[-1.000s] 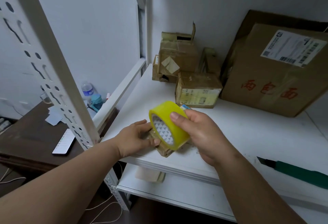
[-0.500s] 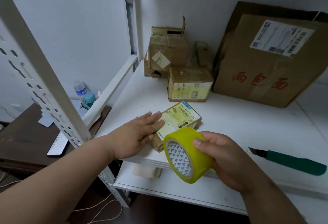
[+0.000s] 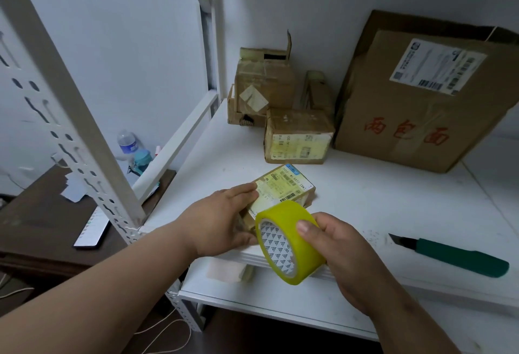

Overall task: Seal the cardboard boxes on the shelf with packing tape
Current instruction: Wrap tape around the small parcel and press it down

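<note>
A small cardboard box (image 3: 292, 185) with a yellow shipping label lies near the front edge of the white shelf (image 3: 393, 205). My left hand (image 3: 222, 219) holds its near left corner, fingers on top of the label and thumb at the front side. Just in front of the box, over the shelf edge, my right hand (image 3: 337, 252) grips a roll of yellow packing tape (image 3: 292, 230), thumb on its outer face. The roll hides the box's near right corner.
A green-handled utility knife (image 3: 460, 258) lies on the shelf at right. Behind stand a labelled box (image 3: 297, 140), a taller stacked box (image 3: 264, 84) and a large carton (image 3: 421, 117). A perforated upright (image 3: 70, 117) rises at left; below it is a desk with a phone (image 3: 92, 230).
The tape roll came down from over the small box to its front edge, then rose slightly against it. My left hand went from flat on the box to holding its corner.
</note>
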A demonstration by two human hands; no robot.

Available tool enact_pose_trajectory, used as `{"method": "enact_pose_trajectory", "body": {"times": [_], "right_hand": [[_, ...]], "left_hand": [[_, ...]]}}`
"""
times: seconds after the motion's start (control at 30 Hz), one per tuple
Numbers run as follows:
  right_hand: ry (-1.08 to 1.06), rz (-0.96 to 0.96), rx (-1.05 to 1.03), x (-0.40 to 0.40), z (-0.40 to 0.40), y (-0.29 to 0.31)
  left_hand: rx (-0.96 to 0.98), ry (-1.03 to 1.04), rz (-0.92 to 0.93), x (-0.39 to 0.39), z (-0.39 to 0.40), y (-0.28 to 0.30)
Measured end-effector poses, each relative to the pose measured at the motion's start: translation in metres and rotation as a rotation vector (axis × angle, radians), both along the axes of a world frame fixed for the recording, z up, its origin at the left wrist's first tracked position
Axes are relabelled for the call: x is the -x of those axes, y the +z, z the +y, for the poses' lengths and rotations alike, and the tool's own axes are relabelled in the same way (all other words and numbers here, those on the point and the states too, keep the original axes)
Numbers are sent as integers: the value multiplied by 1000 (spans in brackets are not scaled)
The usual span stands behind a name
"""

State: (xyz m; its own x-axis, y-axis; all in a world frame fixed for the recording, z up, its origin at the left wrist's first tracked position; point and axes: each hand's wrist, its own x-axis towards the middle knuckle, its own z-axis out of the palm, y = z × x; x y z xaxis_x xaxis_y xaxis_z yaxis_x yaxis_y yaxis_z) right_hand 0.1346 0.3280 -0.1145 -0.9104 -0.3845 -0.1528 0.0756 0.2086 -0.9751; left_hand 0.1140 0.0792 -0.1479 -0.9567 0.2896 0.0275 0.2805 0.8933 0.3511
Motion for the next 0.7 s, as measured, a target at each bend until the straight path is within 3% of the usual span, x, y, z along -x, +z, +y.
{"method": "enact_pose_trajectory", "body": {"times": [0.1,0.17,0.3,0.43,0.57,0.7], "right_hand": [[14,-1,30,-7,4,-3],[16,14,101,-8,6,-4],[138,26,410,1,9,21],[123,45,369,21,-7,40],[-78,20,373,39,-34,46],[-142,135,184,51,-58,50]], "left_hand": [[-95,22,19,-1,1,-2],[-272,72,3,-2,2,2],[-753,115,-306,-2,3,10],[-742,79,-416,-3,2,23],[-799,126,-305,0,-1,25],[-919,156,-190,-10,3,13]]}}
